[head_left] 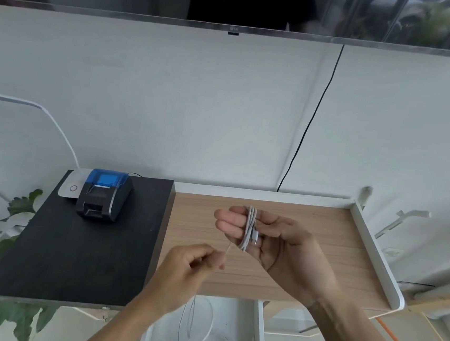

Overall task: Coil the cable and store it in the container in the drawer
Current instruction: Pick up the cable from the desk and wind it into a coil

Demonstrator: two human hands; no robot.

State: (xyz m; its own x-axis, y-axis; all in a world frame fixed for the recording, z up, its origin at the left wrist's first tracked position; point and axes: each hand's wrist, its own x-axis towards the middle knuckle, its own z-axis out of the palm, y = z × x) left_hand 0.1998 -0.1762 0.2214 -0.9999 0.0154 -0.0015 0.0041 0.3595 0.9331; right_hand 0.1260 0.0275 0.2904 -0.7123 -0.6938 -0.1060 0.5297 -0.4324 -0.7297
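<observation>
A thin grey-white cable [248, 227] is wound in several loops around the fingers of my right hand [274, 244], palm up, above the wooden desk. A plug end lies against the palm beside the loops. My left hand [192, 266] pinches the free strand just below and left of the coil; the rest of the cable hangs down in loose loops into the open white drawer [258, 335] under the desk edge. A round clear container [205, 322] sits inside the drawer, partly hidden by my left forearm.
The wooden desk [335, 236] has a raised white rim on the right. A black board [73, 252] at left holds a small black and blue printer [104, 194] and a white device [71, 187]. Green leaves stand lower left. A black cord hangs down the wall.
</observation>
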